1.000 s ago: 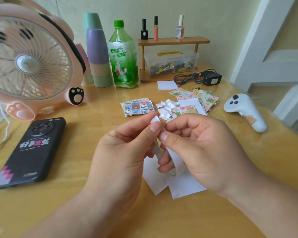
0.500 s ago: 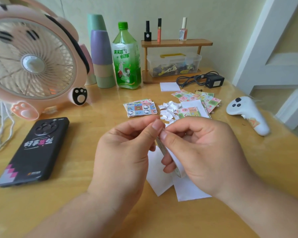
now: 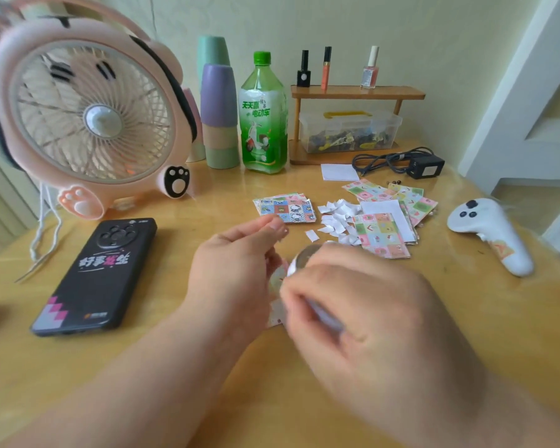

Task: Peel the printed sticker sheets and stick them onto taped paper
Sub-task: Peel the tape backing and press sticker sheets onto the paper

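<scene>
Left hand (image 3: 236,270): your thumb and forefinger tips are pressed together above the yellow wooden table (image 3: 466,318). I cannot tell whether they pinch anything.
Right hand (image 3: 362,312): smeared by blur, your fingers curl round a blurred white rounded piece (image 3: 304,258), gripping it just right of your left hand.
Pale patterned sheet (image 3: 277,305): it shows in the gap between your two hands, low over the table and mostly hidden by them.
Blue cartoon sticker sheets (image 3: 285,208): a small stack lying flat, just beyond your left fingertips.
Pink-and-green sticker sheets (image 3: 382,234): a looser pile to the right, fanned out, with a plain white sheet among them.
Torn white paper scraps (image 3: 337,215): heaped between the two stacks.
Around you: a pink animal-shaped desk fan (image 3: 94,118) is at far left, with a black phone (image 3: 101,273) before it. A green drink bottle (image 3: 263,118) stands behind, and a white handheld controller (image 3: 488,234) lies at right.
</scene>
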The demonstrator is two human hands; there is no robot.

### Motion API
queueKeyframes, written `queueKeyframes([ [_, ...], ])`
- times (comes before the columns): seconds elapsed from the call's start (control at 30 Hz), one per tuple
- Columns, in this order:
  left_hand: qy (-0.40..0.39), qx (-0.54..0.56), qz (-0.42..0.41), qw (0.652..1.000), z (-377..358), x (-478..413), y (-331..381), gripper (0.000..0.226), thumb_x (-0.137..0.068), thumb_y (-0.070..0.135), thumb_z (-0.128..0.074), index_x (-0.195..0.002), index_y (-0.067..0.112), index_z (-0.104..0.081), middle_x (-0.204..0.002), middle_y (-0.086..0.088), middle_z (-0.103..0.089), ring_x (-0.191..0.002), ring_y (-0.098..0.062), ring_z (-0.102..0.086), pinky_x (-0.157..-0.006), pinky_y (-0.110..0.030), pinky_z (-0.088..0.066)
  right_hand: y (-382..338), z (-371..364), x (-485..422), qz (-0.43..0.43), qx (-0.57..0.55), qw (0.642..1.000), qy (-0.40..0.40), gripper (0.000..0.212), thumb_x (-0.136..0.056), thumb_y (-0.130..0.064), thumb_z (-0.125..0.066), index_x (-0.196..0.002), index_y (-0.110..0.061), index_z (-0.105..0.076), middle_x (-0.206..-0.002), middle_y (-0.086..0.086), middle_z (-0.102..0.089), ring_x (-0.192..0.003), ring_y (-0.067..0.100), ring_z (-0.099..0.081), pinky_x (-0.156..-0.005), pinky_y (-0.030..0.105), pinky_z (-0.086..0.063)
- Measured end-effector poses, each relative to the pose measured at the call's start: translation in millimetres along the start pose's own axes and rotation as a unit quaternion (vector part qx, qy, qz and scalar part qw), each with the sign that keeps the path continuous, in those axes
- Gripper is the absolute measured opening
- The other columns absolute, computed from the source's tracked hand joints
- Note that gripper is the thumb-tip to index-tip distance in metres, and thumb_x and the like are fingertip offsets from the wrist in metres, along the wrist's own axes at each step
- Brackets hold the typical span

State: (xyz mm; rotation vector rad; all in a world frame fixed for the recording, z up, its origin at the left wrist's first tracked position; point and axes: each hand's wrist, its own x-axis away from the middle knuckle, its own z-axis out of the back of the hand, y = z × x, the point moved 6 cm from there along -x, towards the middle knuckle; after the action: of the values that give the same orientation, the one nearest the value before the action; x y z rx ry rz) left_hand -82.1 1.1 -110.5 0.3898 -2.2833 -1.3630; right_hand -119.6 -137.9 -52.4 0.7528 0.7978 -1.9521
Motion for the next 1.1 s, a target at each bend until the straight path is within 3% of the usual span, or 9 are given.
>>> queueKeyframes([
  [0.13,-0.063,0.035,0.011,0.997,3,-1,-6,0.006,-0.081,0.008,-0.076,-0.087,0.007,-0.078,-0.076,-0.005,-0.072,-0.059,-0.009,-0.052,-0.059,-0.019,-0.048,53,38,-9,-0.126,0.110,0.986,0.009,0.018,-0.083,-0.008,-0.077,-0.071,-0.020,-0.069,-0.065,-0.007,-0.061,-0.066,0.015,-0.051,-0.059,0.031,-0.044],
  [0.27,-0.156,-0.003,0.009,0.988,-5,13,-11,0.021,-0.076,0.022,-0.081,-0.094,0.011,-0.080,-0.089,-0.001,-0.072,-0.067,-0.007,-0.056,-0.065,-0.023,-0.045,111,49,10,-0.348,0.196,0.904,-0.152,0.019,-0.085,-0.027,-0.075,-0.071,-0.029,-0.063,-0.067,-0.012,-0.062,-0.064,0.007,-0.055,-0.055,0.023,-0.039],
  [0.43,-0.219,0.042,0.069,0.972,-14,23,-18,0.045,-0.086,0.042,-0.064,-0.109,0.006,-0.078,-0.106,-0.005,-0.070,-0.081,-0.016,-0.059,-0.064,-0.031,-0.044,129,38,26,-0.387,0.268,0.826,-0.311,0.027,-0.079,-0.041,-0.078,-0.089,-0.034,-0.055,-0.071,-0.011,-0.063,-0.069,0.010,-0.058,-0.060,0.029,-0.049],
  [0.6,-0.259,0.063,0.098,0.959,-20,34,-22,0.040,-0.086,0.036,-0.058,-0.099,0.006,-0.080,-0.104,-0.010,-0.070,-0.079,-0.019,-0.059,-0.065,-0.035,-0.039,126,41,24,-0.398,0.252,0.825,-0.312,0.034,-0.094,-0.040,-0.062,-0.067,-0.021,-0.064,-0.063,-0.001,-0.064,-0.064,0.018,-0.060,-0.060,0.035,-0.048],
  [0.73,-0.295,0.029,0.074,0.952,-24,38,-23,0.022,-0.084,0.019,-0.067,-0.101,0.009,-0.079,-0.099,-0.006,-0.069,-0.077,-0.017,-0.058,-0.064,-0.031,-0.041,135,35,25,-0.421,0.252,0.809,-0.324,0.015,-0.090,-0.031,-0.069,-0.077,-0.026,-0.073,-0.072,-0.004,-0.071,-0.074,0.017,-0.067,-0.069,0.031,-0.056],
  [0.77,-0.296,0.024,0.072,0.952,-23,38,-23,0.025,-0.083,0.018,-0.069,-0.103,0.007,-0.078,-0.098,-0.006,-0.069,-0.076,-0.015,-0.059,-0.063,-0.030,-0.042,137,35,24,-0.428,0.239,0.814,-0.313,0.007,-0.089,-0.032,-0.072,-0.084,-0.028,-0.069,-0.075,-0.006,-0.070,-0.077,0.016,-0.065,-0.071,0.030,-0.054],
  [0.9,-0.299,0.022,0.064,0.952,-23,39,-24,0.032,-0.075,0.009,-0.071,-0.106,0.005,-0.079,-0.098,-0.008,-0.072,-0.076,-0.014,-0.063,-0.059,-0.026,-0.048,147,41,27,-0.441,0.201,0.838,-0.251,0.042,-0.077,-0.040,-0.083,-0.087,-0.034,-0.044,-0.078,-0.010,-0.068,-0.075,0.014,-0.062,-0.077,0.035,-0.051],
  [1.0,-0.313,0.014,0.048,0.948,-22,38,-24,0.054,-0.058,0.000,-0.069,-0.111,0.009,-0.079,-0.107,-0.009,-0.072,-0.090,-0.016,-0.065,-0.065,-0.028,-0.050,142,44,23,-0.413,0.188,0.864,-0.219,0.029,-0.076,-0.044,-0.084,-0.076,-0.032,-0.057,-0.067,-0.007,-0.067,-0.067,0.013,-0.061,-0.064,0.032,-0.049],
  [1.1,-0.342,0.008,0.024,0.939,-23,40,-24,0.070,-0.048,0.013,-0.064,-0.117,0.014,-0.077,-0.114,-0.002,-0.071,-0.101,-0.014,-0.061,-0.077,-0.031,-0.052,113,52,8,-0.361,0.071,0.925,-0.099,0.018,-0.081,-0.036,-0.078,-0.068,-0.027,-0.069,-0.056,-0.005,-0.065,-0.051,0.013,-0.057,-0.051,0.027,-0.039],
])
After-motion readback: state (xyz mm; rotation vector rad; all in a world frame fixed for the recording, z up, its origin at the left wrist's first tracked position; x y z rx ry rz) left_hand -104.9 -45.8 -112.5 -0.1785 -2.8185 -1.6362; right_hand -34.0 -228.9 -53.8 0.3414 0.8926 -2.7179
